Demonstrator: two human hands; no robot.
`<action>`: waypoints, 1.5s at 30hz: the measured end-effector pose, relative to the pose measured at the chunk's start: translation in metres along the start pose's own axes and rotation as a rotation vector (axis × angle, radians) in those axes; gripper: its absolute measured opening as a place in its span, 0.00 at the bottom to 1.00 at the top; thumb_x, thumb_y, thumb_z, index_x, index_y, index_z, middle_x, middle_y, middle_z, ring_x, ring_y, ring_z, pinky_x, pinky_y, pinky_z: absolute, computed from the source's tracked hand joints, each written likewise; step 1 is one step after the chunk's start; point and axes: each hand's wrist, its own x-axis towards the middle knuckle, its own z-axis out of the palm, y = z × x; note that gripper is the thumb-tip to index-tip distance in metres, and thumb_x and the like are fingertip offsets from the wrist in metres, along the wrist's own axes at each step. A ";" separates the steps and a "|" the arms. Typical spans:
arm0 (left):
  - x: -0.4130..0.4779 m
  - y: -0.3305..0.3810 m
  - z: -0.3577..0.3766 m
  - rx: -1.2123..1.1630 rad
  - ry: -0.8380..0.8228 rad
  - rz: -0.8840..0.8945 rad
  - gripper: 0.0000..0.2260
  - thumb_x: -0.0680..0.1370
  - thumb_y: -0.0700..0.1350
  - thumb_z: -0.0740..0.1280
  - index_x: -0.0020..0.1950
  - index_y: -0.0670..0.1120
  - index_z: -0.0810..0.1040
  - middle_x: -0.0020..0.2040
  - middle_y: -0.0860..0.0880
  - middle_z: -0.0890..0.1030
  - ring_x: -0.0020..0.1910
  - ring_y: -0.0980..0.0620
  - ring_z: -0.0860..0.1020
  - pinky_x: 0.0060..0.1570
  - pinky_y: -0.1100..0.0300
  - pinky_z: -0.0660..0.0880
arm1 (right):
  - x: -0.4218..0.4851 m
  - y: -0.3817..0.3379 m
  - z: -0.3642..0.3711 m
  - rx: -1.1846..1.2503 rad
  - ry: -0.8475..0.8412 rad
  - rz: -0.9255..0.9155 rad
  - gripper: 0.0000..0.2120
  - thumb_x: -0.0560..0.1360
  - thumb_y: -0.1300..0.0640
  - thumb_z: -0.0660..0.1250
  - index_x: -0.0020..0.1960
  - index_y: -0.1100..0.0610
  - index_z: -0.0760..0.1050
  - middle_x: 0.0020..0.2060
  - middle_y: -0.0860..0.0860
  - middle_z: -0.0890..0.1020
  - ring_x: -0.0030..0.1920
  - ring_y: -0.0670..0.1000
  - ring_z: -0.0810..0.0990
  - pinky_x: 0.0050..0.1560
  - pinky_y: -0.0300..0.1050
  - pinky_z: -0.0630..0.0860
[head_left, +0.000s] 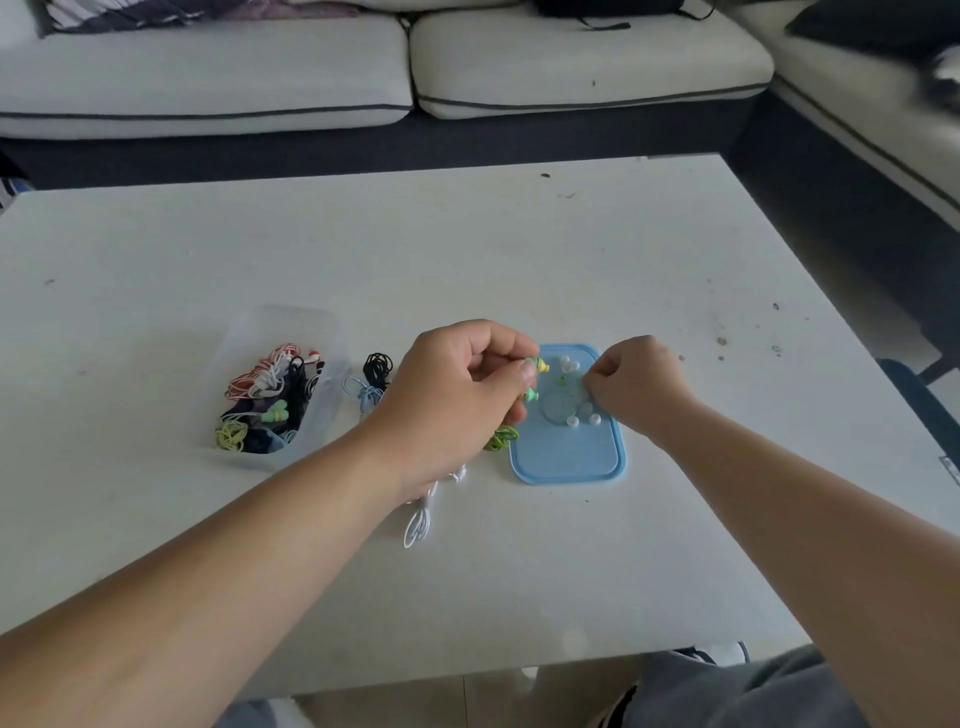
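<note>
The left hand hangs just above the surface, at the left edge of a blue lid. Its fingers are curled and its thumb and fingertips pinch a pair of green earphones. Two small buds show past the fingertips, one above the other. Both are pale mint green with a flared body, and the upper one ends in a yellow tip. A coil of yellow-green cable lies below the hand against the lid's left edge; whether it belongs to these earphones is hidden by the hand.

The right hand is over the far right part of the lid, its fingers curled in and the fingertips drawn together. Whether they pinch anything is too small to tell.

The lid lies flat, a rounded rectangle with a raised rim. On it are several white ear tips and one small green ear tip.

To the left stands a clear container holding tangled earphones in red-white, black, green and yellow. Between it and the left hand lie black earphones and light blue earphones. A white cable loops out from under the left wrist.
</note>
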 end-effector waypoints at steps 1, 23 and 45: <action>0.000 0.000 -0.001 -0.002 0.000 -0.001 0.06 0.80 0.39 0.71 0.51 0.49 0.84 0.42 0.48 0.86 0.35 0.52 0.84 0.41 0.59 0.82 | 0.000 0.000 0.000 0.000 -0.006 0.007 0.10 0.71 0.65 0.63 0.33 0.59 0.78 0.30 0.54 0.79 0.28 0.52 0.71 0.28 0.37 0.67; 0.000 -0.009 -0.029 -0.020 0.031 -0.030 0.06 0.80 0.38 0.71 0.52 0.48 0.85 0.44 0.46 0.86 0.36 0.51 0.85 0.42 0.55 0.83 | -0.014 -0.005 -0.012 -0.070 -0.036 -0.159 0.06 0.74 0.62 0.67 0.41 0.56 0.82 0.39 0.53 0.85 0.40 0.56 0.84 0.36 0.44 0.78; 0.004 0.001 -0.046 -0.129 -0.005 0.052 0.05 0.80 0.37 0.72 0.54 0.45 0.85 0.44 0.45 0.87 0.38 0.47 0.85 0.51 0.48 0.84 | -0.071 -0.077 -0.038 0.689 -0.415 -0.262 0.07 0.71 0.69 0.76 0.49 0.64 0.84 0.39 0.62 0.86 0.36 0.57 0.85 0.43 0.43 0.82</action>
